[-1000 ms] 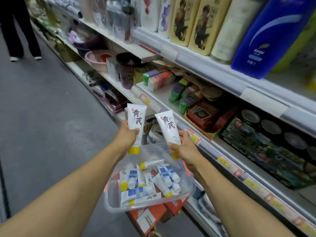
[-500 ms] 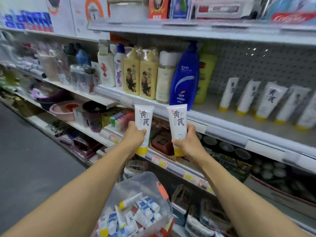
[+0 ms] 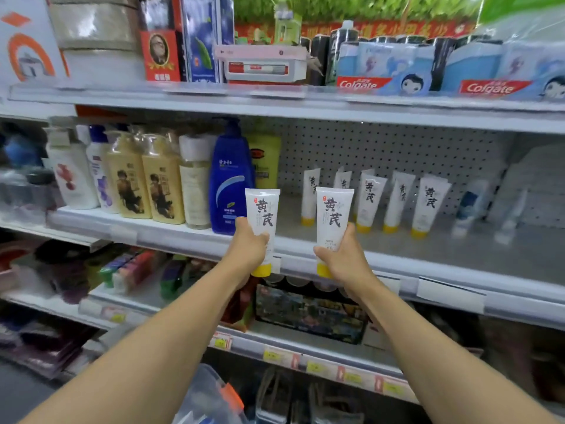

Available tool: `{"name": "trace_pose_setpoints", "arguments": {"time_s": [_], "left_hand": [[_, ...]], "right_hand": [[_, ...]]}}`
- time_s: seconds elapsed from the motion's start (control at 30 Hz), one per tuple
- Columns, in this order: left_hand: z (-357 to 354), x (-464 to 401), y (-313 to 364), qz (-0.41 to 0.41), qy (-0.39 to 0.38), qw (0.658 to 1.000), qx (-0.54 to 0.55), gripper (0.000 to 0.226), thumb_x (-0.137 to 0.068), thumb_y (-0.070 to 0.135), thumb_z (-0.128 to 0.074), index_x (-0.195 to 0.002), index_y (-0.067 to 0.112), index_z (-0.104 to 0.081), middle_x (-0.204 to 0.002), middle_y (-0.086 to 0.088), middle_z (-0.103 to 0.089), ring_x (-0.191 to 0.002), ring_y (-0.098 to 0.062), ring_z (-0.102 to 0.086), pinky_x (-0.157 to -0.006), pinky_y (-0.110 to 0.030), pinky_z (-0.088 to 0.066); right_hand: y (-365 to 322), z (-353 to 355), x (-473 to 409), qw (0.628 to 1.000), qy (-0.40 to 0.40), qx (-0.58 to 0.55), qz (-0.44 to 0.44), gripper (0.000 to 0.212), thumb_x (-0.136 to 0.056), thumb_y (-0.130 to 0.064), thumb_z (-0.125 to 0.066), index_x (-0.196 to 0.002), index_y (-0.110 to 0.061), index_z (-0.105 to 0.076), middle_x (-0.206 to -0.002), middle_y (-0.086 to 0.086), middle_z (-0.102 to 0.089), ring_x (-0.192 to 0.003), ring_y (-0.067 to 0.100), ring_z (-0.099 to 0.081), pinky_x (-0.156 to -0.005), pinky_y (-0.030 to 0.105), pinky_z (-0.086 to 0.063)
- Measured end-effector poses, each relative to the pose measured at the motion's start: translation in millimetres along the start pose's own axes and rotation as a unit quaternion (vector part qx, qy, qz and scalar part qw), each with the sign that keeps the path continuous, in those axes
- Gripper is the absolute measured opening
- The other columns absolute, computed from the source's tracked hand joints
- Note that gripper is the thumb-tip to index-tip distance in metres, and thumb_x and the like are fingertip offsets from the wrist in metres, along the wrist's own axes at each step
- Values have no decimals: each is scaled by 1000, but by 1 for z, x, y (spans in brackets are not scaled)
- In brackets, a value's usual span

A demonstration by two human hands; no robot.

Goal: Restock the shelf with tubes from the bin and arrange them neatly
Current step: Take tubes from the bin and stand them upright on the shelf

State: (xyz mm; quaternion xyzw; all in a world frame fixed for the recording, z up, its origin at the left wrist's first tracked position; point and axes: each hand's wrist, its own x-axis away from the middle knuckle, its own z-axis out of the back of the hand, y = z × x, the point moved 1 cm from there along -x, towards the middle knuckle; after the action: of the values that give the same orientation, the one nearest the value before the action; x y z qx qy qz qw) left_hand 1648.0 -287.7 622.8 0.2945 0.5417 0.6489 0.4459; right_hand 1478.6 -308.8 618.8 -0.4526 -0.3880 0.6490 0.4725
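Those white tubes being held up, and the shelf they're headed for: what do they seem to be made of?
The tubes look like soft plastic with a smooth, slightly satin white skin, flat crimped tops and yellow caps; the left hand and right hand each grip one. The shelf looks like grey painted metal, matte, with a pegboard back full of small holes.

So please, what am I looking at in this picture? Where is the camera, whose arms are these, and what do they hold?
There is no machine here. The camera sits on a person's head and looks forward and down, so the two bare arms are that person's own. The left hand grips one white plastic tube with a yellow cap; the right hand grips a second matching tube. Both tubes stand cap down, in front of a grey metal shelf. On it stands a row of the same white tubes, beside a tall blue bottle. The clear plastic bin is at the bottom edge.
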Motion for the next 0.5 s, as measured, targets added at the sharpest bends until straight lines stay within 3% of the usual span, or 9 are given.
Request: {"name": "trace_pose_setpoints", "arguments": {"time_s": [0.1, 0.23, 0.3, 0.4, 0.5], "left_hand": [[-24, -18, 13, -10, -8, 1000, -1, 28, -95, 7, -43, -121, 8, -32, -128, -7, -48, -106, -19, -47, -88, -34, -42], [-56, -46, 25, -20, -26, 999, 18, 23, -96, 5, -41, -115, 13, -31, -124, -5, -49, -105, -18, -48, -85, -32, -41], [-72, -61, 27, -21, -26, 999, 24, 20, -96, 4, -40, -111, 14, -31, -123, -5, -49, -105, -19, -48, -85, -33, -42], [-92, -81, 26, -24, -17, 999, 26, 21, -95, 4, -41, -114, 11, -34, -126, -7, -51, -103, -18, -48, -85, -31, -41], [-109, -97, 22, -35, -16, 999, 38, 25, -94, -5, -39, -113, 10, -34, -125, -8, -51, -100, -15, -46, -74, -17, -45]], "right_hand": [[7, 15, -28, 999, 23, -15, -17, 49, -89, -3, -55, -126, -15, -25, -121, -2, -42, -108, 17, -45, -87, 33, -43], [17, 31, -69, 998, 54, -6, -39, 43, -88, 5, -47, -122, -9, -26, -111, 0, -41, -95, 19, -44, -73, 30, -40], [25, 34, -89, 997, 61, 4, -45, 45, -88, 4, -45, -126, -8, -24, -112, 3, -45, -92, 20, -45, -74, 30, -42], [41, 34, -114, 997, 53, 22, -58, 64, -88, -1, -47, -141, -8, -13, -136, 9, -45, -110, 29, -51, -86, 37, -48], [54, 31, -130, 996, 19, 46, -69, 76, -91, -6, -50, -147, -14, 1, -148, 8, -33, -123, 30, -44, -89, 31, -43]]}}
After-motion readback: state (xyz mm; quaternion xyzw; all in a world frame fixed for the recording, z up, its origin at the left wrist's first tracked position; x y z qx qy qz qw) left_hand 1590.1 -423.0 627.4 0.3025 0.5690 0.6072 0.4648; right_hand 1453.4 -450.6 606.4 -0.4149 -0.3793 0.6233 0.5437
